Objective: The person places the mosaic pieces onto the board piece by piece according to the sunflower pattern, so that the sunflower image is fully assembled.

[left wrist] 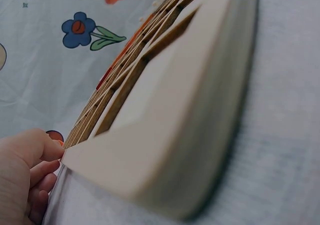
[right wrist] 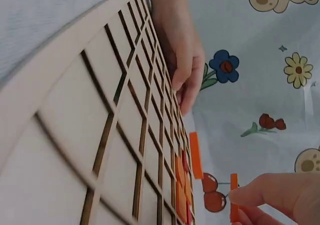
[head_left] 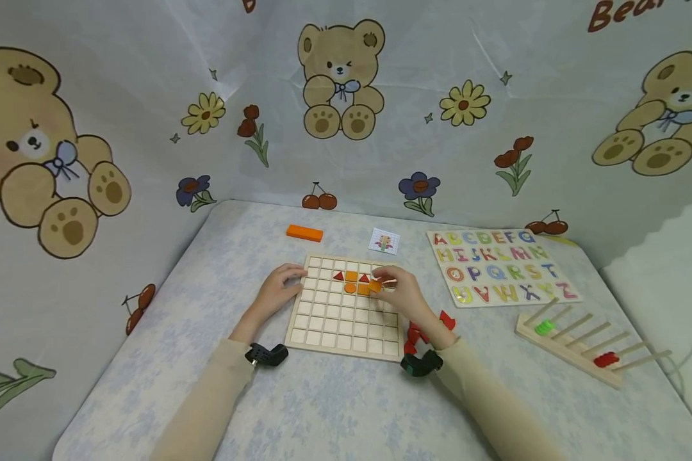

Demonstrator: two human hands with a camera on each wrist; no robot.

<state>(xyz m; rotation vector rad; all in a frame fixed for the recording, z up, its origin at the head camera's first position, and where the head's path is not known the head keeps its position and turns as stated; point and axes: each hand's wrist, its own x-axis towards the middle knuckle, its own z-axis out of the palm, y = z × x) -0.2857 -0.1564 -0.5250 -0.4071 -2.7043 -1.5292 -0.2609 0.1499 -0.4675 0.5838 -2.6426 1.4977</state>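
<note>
A wooden grid board [head_left: 329, 330] lies flat with a few tiles set in its upper cells. My left hand [head_left: 277, 292] rests against the board's left edge, thumb and index finger touching the rim; the left wrist view shows its other fingers loosely bent beside the edge. Between thumb and fingers, my right hand [head_left: 405, 295] pinches an orange square tile [head_left: 375, 286], seen edge-on above the board in the right wrist view. On the board are red triangles [head_left: 338, 276], an orange square [head_left: 351, 276], an orange round tile [head_left: 350, 288] and another orange square [head_left: 362, 290].
Red pieces [head_left: 413, 334] lie by the board's right edge, under the right forearm. Behind the board are an orange bar [head_left: 304, 233] and a picture card [head_left: 384, 241]. An alphabet board [head_left: 502, 267] and a pegged wooden rack [head_left: 571, 351] stand to the right.
</note>
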